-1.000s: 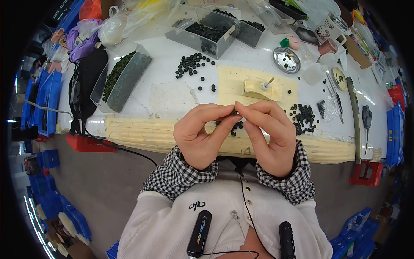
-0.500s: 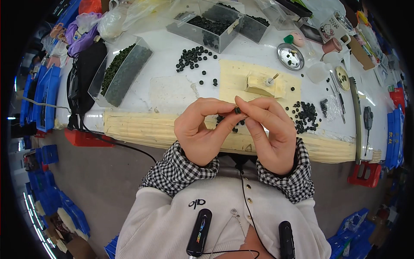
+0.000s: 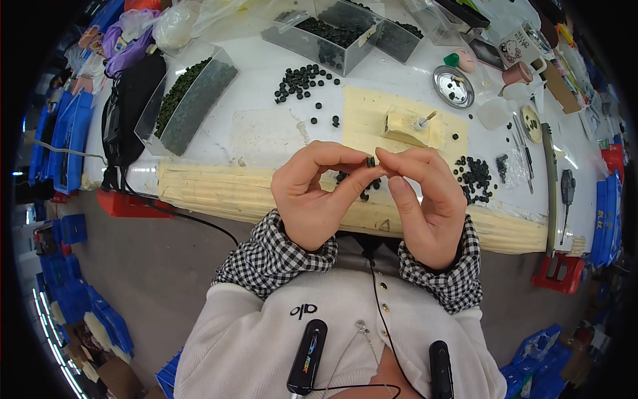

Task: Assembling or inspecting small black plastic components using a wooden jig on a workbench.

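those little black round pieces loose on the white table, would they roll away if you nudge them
Probably somewhat: the loose black pieces look small, round and squat, so one on edge might roll, while flat ones likely slide. They seem light and stiff; the hands pinch one by the fingertips alone.

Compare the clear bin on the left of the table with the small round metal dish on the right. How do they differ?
The clear bin is long, rectangular, transparent and filled with many dark pieces; the metal dish is round, shiny, shallow and holds only a few. The bin lies at a slant. Both rest on the white table.
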Demonstrator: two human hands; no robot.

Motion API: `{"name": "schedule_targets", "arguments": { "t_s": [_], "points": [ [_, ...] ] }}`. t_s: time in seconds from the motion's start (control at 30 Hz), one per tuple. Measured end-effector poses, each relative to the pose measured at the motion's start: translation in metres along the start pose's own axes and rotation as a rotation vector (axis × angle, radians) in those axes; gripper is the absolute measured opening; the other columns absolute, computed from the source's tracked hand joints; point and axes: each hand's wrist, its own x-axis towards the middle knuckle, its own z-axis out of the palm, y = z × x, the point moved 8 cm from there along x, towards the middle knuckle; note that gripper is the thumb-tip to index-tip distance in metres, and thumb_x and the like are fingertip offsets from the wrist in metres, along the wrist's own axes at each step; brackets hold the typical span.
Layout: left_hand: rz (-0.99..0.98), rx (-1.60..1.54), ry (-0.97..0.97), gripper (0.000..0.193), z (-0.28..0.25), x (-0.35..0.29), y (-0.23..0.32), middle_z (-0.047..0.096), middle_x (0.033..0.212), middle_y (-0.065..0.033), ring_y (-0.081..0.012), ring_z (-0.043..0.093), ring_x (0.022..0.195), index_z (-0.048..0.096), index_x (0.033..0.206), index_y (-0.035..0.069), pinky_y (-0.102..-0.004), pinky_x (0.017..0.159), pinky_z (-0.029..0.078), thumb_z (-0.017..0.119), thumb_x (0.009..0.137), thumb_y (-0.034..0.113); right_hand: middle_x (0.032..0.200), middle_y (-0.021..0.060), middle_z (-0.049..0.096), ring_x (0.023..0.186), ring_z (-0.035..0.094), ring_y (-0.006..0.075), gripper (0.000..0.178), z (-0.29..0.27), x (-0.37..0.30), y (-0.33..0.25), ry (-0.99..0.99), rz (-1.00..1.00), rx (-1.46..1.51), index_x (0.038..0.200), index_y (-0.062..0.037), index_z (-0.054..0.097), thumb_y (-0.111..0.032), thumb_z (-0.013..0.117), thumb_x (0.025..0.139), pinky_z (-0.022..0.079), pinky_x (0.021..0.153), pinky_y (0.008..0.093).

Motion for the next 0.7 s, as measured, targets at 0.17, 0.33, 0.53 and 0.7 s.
{"name": "schedule_targets", "arguments": {
  "t_s": [0.17, 0.33, 0.53, 0.7],
  "points": [
    [-0.01, 0.029, -0.048, 0.025, 0.0013, -0.0004, 0.0007, 0.064, 0.092, -0.009, -0.013, 0.062, 0.084, 0.059, 0.1, -0.004, -0.0249, 0.075, 0.051, 0.068, 0.078, -0.011, 0.092, 0.0121, 0.062, 0.081, 0.061, 0.0199, 0.025, 0.0, -0.0003, -0.0008, 0.005, -0.002, -0.005, 0.108, 0.0004, 0.066, 0.004, 0.059, 0.085, 0.048, 0.073, 0.0267],
    [-0.034, -0.001, 0.008, 0.021, -0.0007, 0.0005, -0.0006, 0.065, 0.087, -0.0088, -0.0124, 0.064, 0.079, 0.063, 0.094, -0.004, -0.0242, 0.071, 0.052, 0.074, 0.076, -0.004, 0.092, 0.0121, 0.062, 0.081, 0.061, 0.0198, 0.024, 0.0002, -0.0006, 0.0006, 0.006, -0.002, 0.006, 0.108, 0.0005, 0.066, 0.004, 0.059, 0.085, 0.048, 0.073, 0.0266],
    [-0.038, 0.002, 0.006, 0.022, -0.0003, 0.0008, -0.0004, 0.065, 0.088, -0.0095, -0.0131, 0.064, 0.08, 0.063, 0.094, -0.004, -0.0247, 0.071, 0.053, 0.075, 0.075, -0.004, 0.092, 0.0121, 0.062, 0.081, 0.06, 0.0198, 0.024, 0.0004, -0.0002, 0.001, 0.001, 0.001, 0.007, 0.108, 0.0009, 0.065, 0.004, 0.058, 0.085, 0.048, 0.073, 0.0267],
    [-0.053, 0.0, 0.008, 0.022, -0.0004, 0.0006, -0.002, 0.065, 0.088, -0.0095, -0.0134, 0.064, 0.08, 0.063, 0.094, -0.005, -0.0251, 0.072, 0.053, 0.075, 0.075, -0.003, 0.091, 0.0121, 0.062, 0.08, 0.061, 0.0198, 0.023, 0.0007, 0.0002, 0.0016, -0.002, 0.0, 0.007, 0.107, 0.001, 0.066, 0.004, 0.058, 0.085, 0.048, 0.073, 0.0267]
  ]
}}
